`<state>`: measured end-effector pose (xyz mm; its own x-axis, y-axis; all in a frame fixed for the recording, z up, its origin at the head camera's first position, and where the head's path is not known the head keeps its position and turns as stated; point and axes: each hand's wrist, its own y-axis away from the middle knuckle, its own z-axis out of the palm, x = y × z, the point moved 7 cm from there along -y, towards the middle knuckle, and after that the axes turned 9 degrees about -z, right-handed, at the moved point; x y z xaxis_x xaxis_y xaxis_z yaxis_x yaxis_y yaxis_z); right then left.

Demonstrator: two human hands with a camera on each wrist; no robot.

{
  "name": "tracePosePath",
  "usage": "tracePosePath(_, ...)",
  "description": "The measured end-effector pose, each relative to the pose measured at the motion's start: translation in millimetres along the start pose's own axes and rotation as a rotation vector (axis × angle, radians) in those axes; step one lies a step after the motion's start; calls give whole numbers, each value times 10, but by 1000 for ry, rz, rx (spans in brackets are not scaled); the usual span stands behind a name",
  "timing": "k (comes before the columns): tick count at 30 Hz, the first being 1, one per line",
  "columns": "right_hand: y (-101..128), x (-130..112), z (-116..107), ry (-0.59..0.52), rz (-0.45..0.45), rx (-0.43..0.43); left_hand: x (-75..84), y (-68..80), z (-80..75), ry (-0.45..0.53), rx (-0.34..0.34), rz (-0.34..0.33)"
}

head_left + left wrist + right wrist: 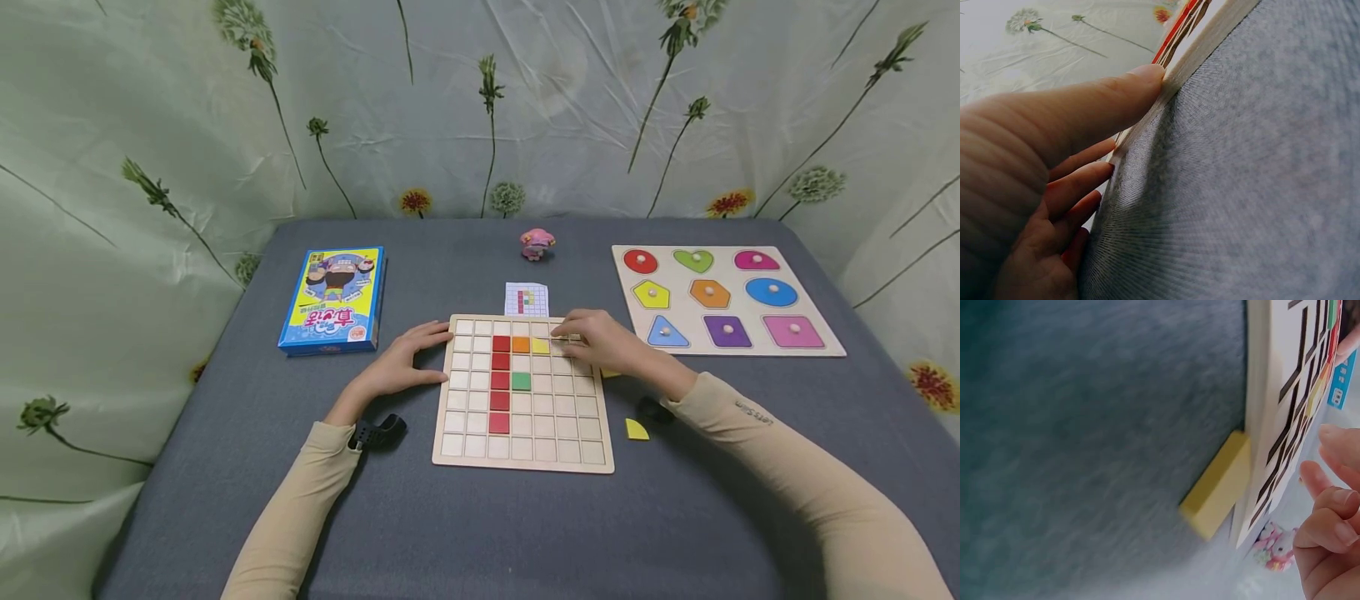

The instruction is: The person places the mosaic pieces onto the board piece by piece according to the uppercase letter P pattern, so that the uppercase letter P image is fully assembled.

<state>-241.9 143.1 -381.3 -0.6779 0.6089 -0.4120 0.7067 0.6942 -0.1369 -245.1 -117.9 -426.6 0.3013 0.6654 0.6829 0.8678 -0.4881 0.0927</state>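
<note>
A wooden grid board (557,451) lies on the table with a column of red squares (499,380) in it. Beside the column sit an orange square (521,344), a yellow tile (540,346) and a green square (521,382). My left hand (401,364) touches the board's left edge with thumb and fingers spread; the left wrist view shows the thumb (1125,94) against the rim. Over the upper right cells hovers my right hand (600,340), its fingers loosely bent. In the right wrist view nothing shows between thumb and fingers (1322,519).
A yellow block (1219,487) lies against the board's right edge, and a yellow quarter-round piece (637,429) lies nearer. Behind the board are a pattern card (527,299) and a pink figurine (537,244). A boxed game (333,300) stands left, a shape puzzle (727,304) right.
</note>
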Motion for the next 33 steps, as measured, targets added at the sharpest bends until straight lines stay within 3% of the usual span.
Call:
tracePosePath(21,377,204,-106,34,-26,50,9,6,-8,-4,2,10)
tracePosePath(33,507,259,-112,14,28,35,2,0,-4,-7,2,8)
